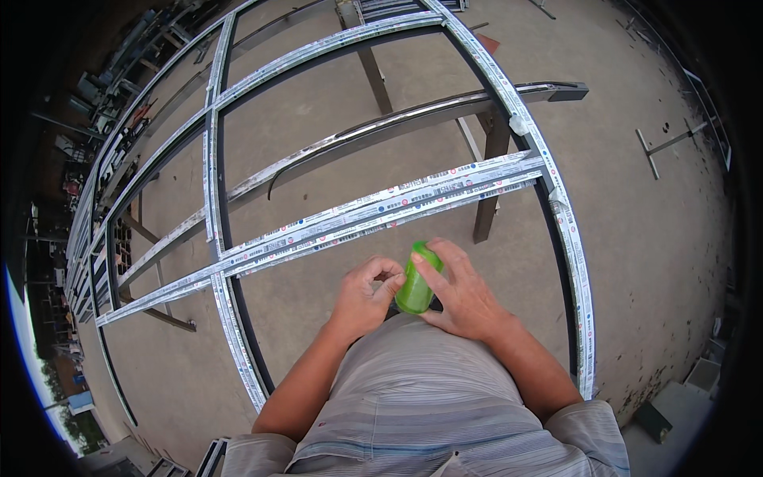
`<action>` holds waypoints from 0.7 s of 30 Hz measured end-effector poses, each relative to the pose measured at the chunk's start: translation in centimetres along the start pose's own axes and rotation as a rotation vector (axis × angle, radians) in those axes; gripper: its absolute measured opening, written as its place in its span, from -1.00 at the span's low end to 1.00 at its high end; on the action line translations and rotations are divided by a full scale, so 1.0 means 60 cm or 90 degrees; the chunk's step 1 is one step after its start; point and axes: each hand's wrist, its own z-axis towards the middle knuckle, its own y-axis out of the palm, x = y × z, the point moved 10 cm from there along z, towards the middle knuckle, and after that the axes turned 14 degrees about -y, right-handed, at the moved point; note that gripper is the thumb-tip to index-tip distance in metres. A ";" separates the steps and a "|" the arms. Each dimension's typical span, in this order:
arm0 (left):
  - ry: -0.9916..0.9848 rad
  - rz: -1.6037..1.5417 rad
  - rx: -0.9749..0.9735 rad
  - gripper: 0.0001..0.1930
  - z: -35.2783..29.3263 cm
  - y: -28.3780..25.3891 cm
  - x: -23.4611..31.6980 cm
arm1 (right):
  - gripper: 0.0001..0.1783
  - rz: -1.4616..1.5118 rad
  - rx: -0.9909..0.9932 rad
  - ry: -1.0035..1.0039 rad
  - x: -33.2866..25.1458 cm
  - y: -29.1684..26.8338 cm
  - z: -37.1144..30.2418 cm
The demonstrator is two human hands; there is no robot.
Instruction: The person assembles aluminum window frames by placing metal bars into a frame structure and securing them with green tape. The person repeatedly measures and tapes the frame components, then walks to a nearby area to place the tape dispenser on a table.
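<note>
In front of my belly, my right hand [467, 296] is wrapped round a shiny bright green roll [416, 288], shaped like a short cylinder and tilted slightly. The index finger lies across its upper part and the thumb is low at its near end. My left hand [367, 296] is closed in a pinch against the roll's left side. Whatever those fingertips grip is hidden or too small to make out. Just beyond both hands runs a crossbar [381, 208] of a large metal frame, covered in printed white protective film.
The frame's right side bar [579, 294] curves past my right arm, and an inner bar [236, 342] lies to my left. Dark metal support beams [373, 131] carry the frame above a concrete floor [636, 254]. A T-shaped metal stand [666, 146] sits at the far right.
</note>
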 end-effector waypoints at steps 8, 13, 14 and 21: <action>0.020 0.035 0.011 -0.86 0.000 0.021 0.003 | 0.22 0.011 -0.013 0.049 0.021 -0.009 -0.012; -0.045 -0.067 -0.037 -0.84 0.007 0.044 -0.017 | 0.26 -0.010 -0.029 0.066 0.036 -0.009 -0.018; -0.058 -0.110 -0.044 -0.84 0.011 0.051 -0.024 | 0.26 -0.014 -0.034 0.070 0.039 -0.010 -0.019; -0.099 -0.352 -0.065 -0.84 0.035 0.071 -0.068 | 0.22 -0.036 -0.022 0.078 0.056 0.003 -0.017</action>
